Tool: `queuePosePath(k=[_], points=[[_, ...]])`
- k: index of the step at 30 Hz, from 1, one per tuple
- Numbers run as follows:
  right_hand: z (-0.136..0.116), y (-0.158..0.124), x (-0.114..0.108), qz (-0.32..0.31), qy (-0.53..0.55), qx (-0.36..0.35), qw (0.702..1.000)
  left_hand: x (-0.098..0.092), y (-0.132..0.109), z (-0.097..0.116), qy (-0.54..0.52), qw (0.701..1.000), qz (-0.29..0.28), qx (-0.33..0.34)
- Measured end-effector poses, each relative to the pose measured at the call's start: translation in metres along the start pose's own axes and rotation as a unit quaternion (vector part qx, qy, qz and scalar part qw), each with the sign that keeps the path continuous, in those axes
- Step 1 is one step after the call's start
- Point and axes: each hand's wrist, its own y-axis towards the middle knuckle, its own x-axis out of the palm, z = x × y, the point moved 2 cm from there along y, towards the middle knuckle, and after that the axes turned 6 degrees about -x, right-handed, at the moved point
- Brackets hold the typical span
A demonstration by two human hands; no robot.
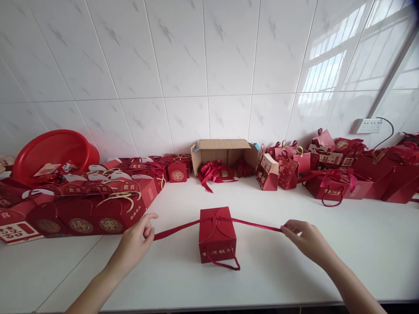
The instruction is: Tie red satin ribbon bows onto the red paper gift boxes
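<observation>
A small red gift box (217, 240) stands on the white counter in front of me, its top flaps folded together. A red ribbon (253, 225) crosses the lid, with a knot or crossing at the middle, and stretches out to both sides. My left hand (141, 235) is closed on the ribbon's left end, the index finger stuck out. Between thumb and fingers, my right hand (303, 235) pinches the right end. Both tails look taut. A twisted red cord handle (225, 265) hangs at the box's near side, touching neither hand.
Rows of red gift boxes (88, 213) fill the left side, with a red basin (52, 152) behind them. An open cardboard box (225, 146) with red ribbons (214, 172) lies against the tiled wall. More boxes and bags (340, 185) crowd the right, below a power socket (368, 126).
</observation>
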Motion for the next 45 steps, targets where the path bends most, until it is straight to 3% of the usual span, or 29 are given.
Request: queuePosePath(k=[2, 5, 9, 13, 17, 22, 26, 29, 38, 45], points=[[-0.004, 0.004, 0.004, 0.002, -0.006, -0.014, 1.000, 0.013, -0.004, -0.001, -0.015, 0.999, -0.028, 0.012], [-0.035, 0.014, 0.010, 0.040, 0.033, -0.054, 0.997, 0.025, -0.001, 0.027, -0.090, 0.995, -0.038, 0.009], [-0.089, 0.023, 0.034, -0.053, 0.131, -0.132, 0.981, 0.038, 0.004, 0.077, -0.261, 0.953, -0.126, -0.090], [-0.111, 0.031, 0.065, -0.124, 0.193, -0.114, 0.967, 0.050, 0.002, 0.100, -0.326, 0.917, -0.185, -0.139], [-0.109, 0.036, 0.079, -0.179, 0.254, -0.048, 0.949, 0.052, 0.003, 0.100, -0.340, 0.900, -0.210, -0.173], [-0.107, 0.034, 0.070, -0.247, 0.245, 0.015, 0.937, 0.049, 0.003, 0.103, -0.355, 0.858, -0.315, -0.196], [-0.114, 0.028, 0.061, -0.292, 0.284, 0.016, 0.913, 0.050, -0.002, 0.105, -0.371, 0.864, -0.268, -0.210], [-0.118, 0.023, 0.059, -0.308, 0.324, 0.030, 0.894, 0.054, -0.006, 0.108, -0.405, 0.849, -0.254, -0.226], [-0.113, 0.025, 0.063, -0.320, 0.355, 0.036, 0.877, 0.053, -0.009, 0.112, -0.516, 0.763, -0.299, -0.248], [-0.113, 0.028, 0.061, -0.329, 0.382, 0.023, 0.863, 0.050, -0.008, 0.113, -0.545, 0.731, -0.323, -0.252]])
